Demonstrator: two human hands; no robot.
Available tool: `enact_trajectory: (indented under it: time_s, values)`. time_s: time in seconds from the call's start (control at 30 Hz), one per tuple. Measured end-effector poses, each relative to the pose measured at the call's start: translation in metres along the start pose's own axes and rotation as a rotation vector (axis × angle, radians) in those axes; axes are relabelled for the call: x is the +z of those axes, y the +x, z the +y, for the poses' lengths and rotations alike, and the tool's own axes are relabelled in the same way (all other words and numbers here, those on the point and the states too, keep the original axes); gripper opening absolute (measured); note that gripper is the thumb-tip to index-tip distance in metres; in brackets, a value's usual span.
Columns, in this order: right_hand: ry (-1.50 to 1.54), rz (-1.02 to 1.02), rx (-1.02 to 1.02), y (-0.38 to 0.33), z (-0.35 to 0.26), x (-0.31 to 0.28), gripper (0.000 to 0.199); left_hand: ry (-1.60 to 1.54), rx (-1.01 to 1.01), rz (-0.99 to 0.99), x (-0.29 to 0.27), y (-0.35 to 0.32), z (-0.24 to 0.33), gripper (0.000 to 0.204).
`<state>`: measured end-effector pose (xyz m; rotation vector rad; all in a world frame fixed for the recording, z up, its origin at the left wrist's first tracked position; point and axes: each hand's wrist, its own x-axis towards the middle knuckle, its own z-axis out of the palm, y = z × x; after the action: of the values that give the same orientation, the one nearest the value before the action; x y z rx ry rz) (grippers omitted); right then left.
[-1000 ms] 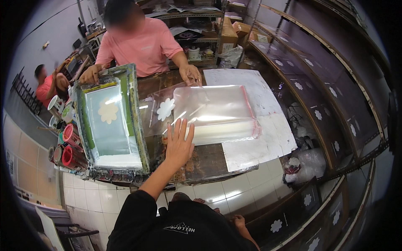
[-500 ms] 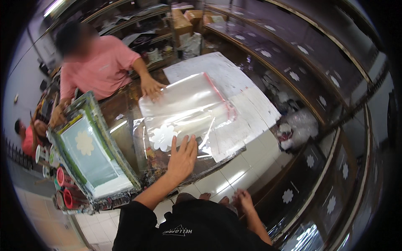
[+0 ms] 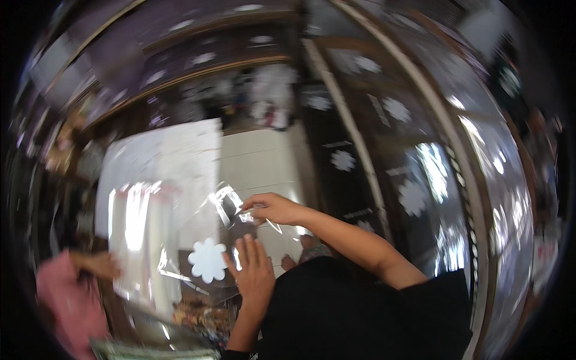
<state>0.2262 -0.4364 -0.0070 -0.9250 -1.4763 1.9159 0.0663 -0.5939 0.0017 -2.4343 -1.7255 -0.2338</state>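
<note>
A person in a black top handles a glossy, clear plastic sheet (image 3: 191, 287) bearing a white, scalloped flower shape (image 3: 207, 260) at a dark, stained worktable (image 3: 204, 315). The left hand (image 3: 255, 277) reaches in from six o'clock, its fingers extended, the thumb spread apart from them and pointing toward the flower shape, which lies at ten o'clock from that hand. Just past twelve o'clock from it, the right hand (image 3: 273, 209) has thumb and fingertips pinched together on the sheet's shiny edge. Whether the left palm presses on the plastic cannot be told.

Farther out at ten o'clock from the left hand sits a stack of clear plastic sleeves (image 3: 138, 234), glare streaking its surface; beyond, at eleven o'clock, spreads a large white board (image 3: 174, 150). A co-worker's pink sleeve (image 3: 72, 300) and blurred hand (image 3: 105, 265) show at nine o'clock, near the stack. At two o'clock stand dark brown racks (image 3: 390, 156) carrying more white flower shapes, and pale floor tiles (image 3: 255, 162) show at twelve.
</note>
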Motion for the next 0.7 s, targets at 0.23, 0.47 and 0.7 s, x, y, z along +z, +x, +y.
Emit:
enact_trajectory:
  time_s: [0.23,0.47,0.7]
  values:
    - [-0.191,0.472,-0.092,-0.118,-0.001,-0.090,0.053,-0.383,0.311,0.015,-0.002,0.021,0.026,0.068]
    - [-0.060,1.099,-0.227,-0.298,-0.018,-0.126,0.060,-0.603,0.329,0.007,0.022,0.028,0.021,0.057]
    - [0.246,1.662,-0.031,-0.396,0.027,-0.093,0.070,-0.639,0.287,-0.147,0.068,0.031,0.020,0.052]
